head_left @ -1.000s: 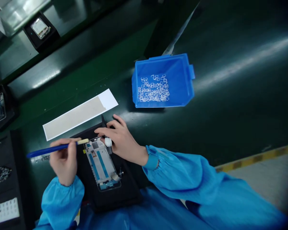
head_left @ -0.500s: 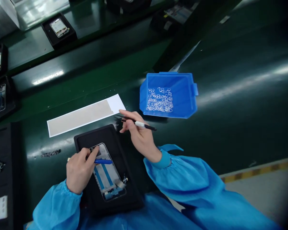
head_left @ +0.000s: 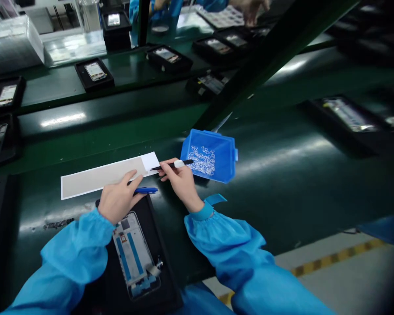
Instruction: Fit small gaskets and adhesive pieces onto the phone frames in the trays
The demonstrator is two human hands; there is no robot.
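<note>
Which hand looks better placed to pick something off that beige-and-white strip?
Probably the right hand: its black tweezers reach the white end of the beige-and-white strip. The left hand is busy gripping a blue-handled tool at the strip's lower edge.

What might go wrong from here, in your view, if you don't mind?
The black tweezers in the right hand point at the beige sheet on white backing, so the tips might nick it. The open blue plastic bin sits beside that hand; a knock could spill its small white square pieces.
</note>
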